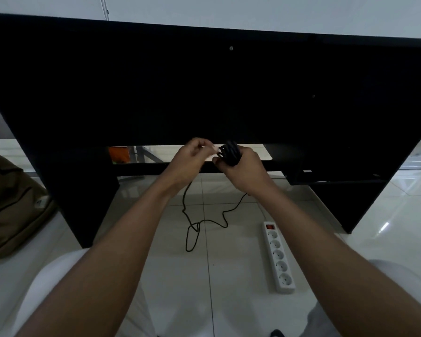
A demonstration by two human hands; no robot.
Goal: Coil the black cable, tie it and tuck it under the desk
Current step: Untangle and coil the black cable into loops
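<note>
My right hand (243,170) is closed around a bundle of coiled black cable (230,152), held up in front of the black desk (204,88). My left hand (192,158) sits just left of the bundle and pinches a small pale tie (214,149) that reaches toward the coil. Loose black cable (195,229) hangs from both hands and lies in loops on the white tiled floor below. The tie is blurred, so I cannot tell whether it wraps the coil.
A white power strip (278,257) with a red switch lies on the floor at the right. A brown bag (10,203) sits at the left. An orange object (118,154) shows under the desk. My white-clad knees fill the bottom corners.
</note>
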